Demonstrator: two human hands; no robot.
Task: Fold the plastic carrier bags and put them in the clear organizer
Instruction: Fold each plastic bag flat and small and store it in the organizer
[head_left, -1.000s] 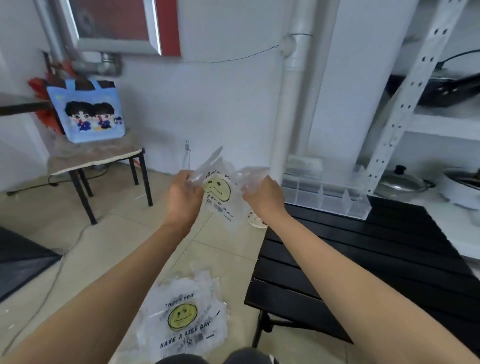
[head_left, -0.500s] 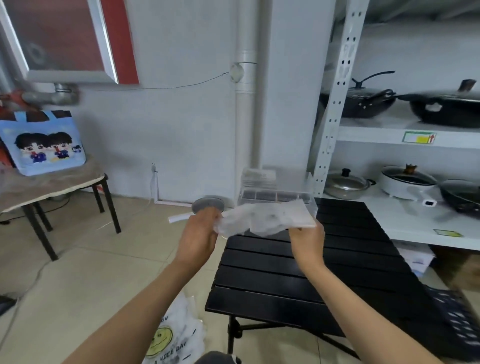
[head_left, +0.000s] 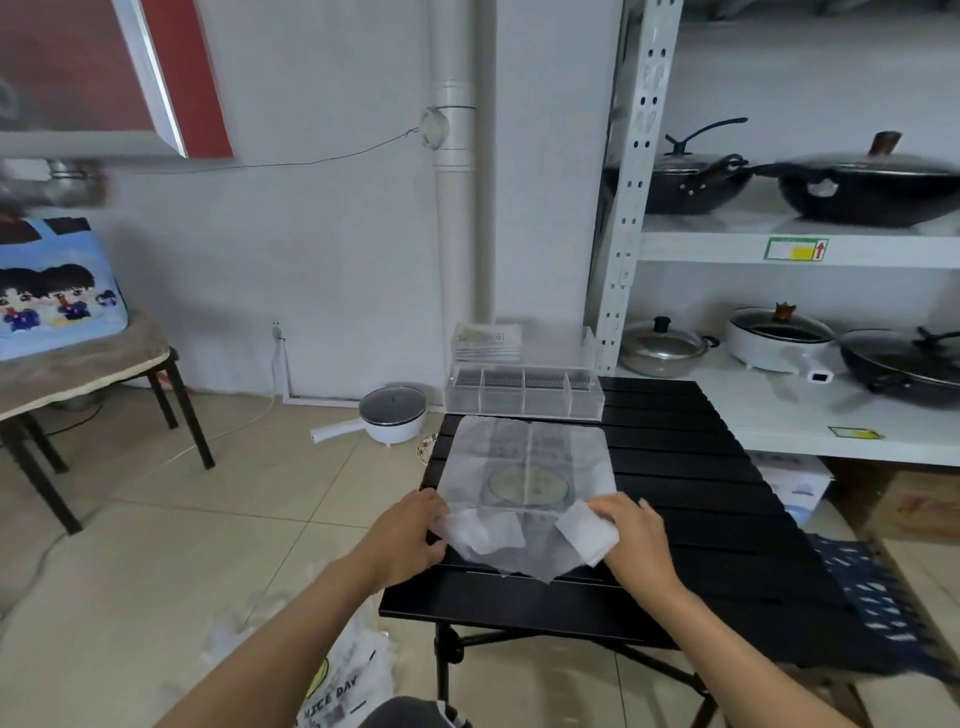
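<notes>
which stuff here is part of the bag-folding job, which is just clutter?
Job:
- plastic bag spread flat on the black table
- left hand and right hand, at its handle end
- clear organizer
- more bags on the floor

Lying about:
- pans on the shelves
- white pot on the floor
- blue tote

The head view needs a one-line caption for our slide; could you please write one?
Both hands, left hand and right hand, spread a plastic carrier bag flat on the black table before the clear organizer.
</notes>
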